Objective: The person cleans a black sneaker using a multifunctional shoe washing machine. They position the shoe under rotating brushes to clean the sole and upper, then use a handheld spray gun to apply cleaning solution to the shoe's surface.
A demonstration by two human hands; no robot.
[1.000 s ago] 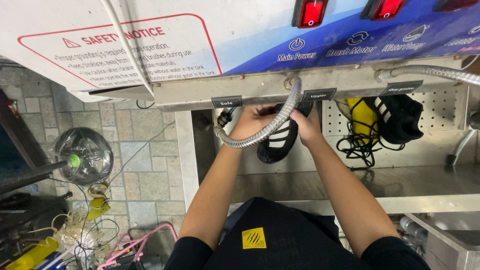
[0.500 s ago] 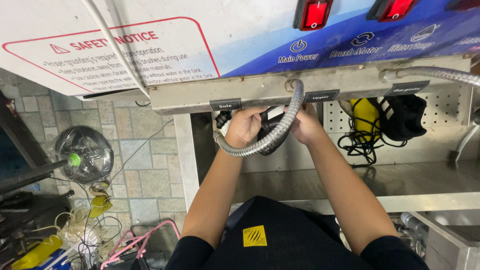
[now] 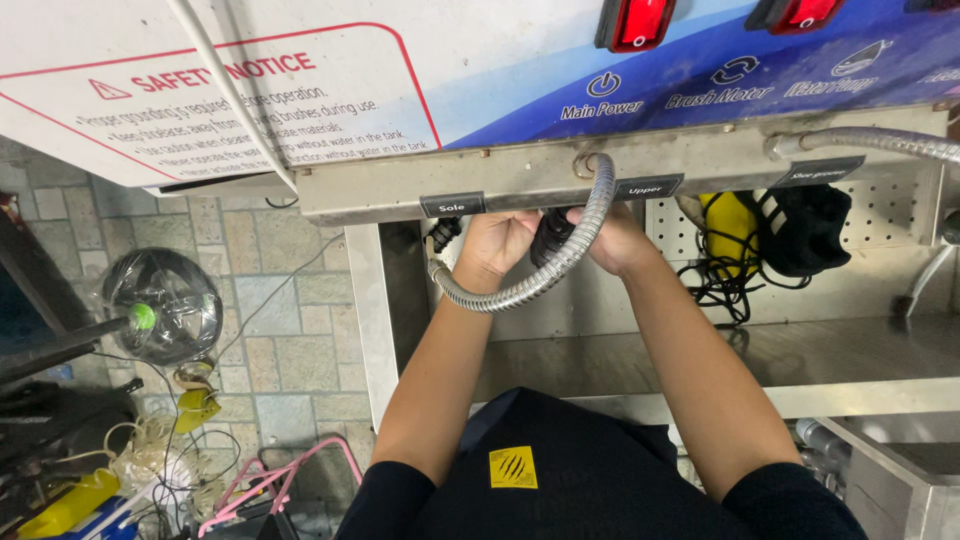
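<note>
Both of my hands reach up under the front edge of a steel machine. My left hand (image 3: 497, 243) and my right hand (image 3: 617, 240) close together around a dark, rounded object (image 3: 549, 236) held between them. A flexible metal hose (image 3: 540, 285) loops in front of my hands, from a ring under the machine down and left to a fitting (image 3: 443, 238) beside my left hand. Most of the dark object is hidden by my fingers and the hose.
Above is the machine's panel (image 3: 520, 90) with red rocker switches (image 3: 638, 22) and a notice label. A steel shelf (image 3: 780, 355) lies below, with a yellow device (image 3: 728, 222), a black device (image 3: 805, 228) and cables against a perforated back wall. A small fan (image 3: 163, 305) and clutter lie on the tiled floor.
My hands have shifted slightly up and closer under the machine's edge, still on the dark object. The hose loop has moved with them.
</note>
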